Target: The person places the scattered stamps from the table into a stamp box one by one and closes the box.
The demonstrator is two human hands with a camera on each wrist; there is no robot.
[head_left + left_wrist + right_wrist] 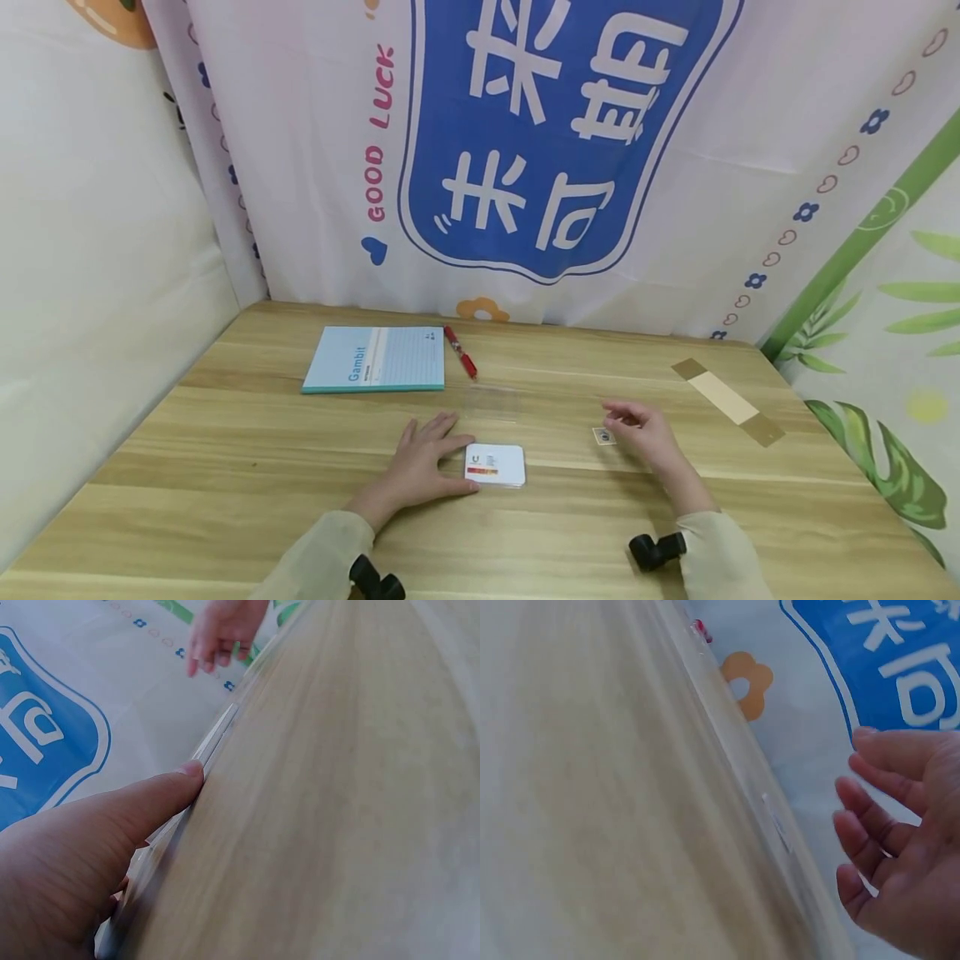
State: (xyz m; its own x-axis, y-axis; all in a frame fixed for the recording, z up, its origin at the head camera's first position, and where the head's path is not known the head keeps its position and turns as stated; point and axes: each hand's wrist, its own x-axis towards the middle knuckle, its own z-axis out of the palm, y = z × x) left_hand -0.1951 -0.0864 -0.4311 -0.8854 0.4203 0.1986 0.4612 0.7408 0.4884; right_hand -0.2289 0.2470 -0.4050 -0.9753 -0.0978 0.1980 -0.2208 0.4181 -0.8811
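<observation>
My left hand [422, 468] rests on the wooden table with fingers spread, thumb and index finger at the left corners of a small stack of white cards [504, 467]. The top card has rounded corners, a small logo and a red-orange bar. The thumb [169, 793] lies straight along the near edge of the stack in the left wrist view. On the right, my right hand [647, 433] is above the table, beside a small square picture piece [604, 436] with a dark print. The right wrist view shows its fingers [866, 840] loosely bent, nothing between them.
A light blue notebook [375, 358] lies toward the back left, with a red pen [461, 353] next to it. A clear plastic piece [492, 403] lies behind the cards. A tan strip with brown ends [724, 397] lies flat at right. A printed curtain [315, 167] hangs behind.
</observation>
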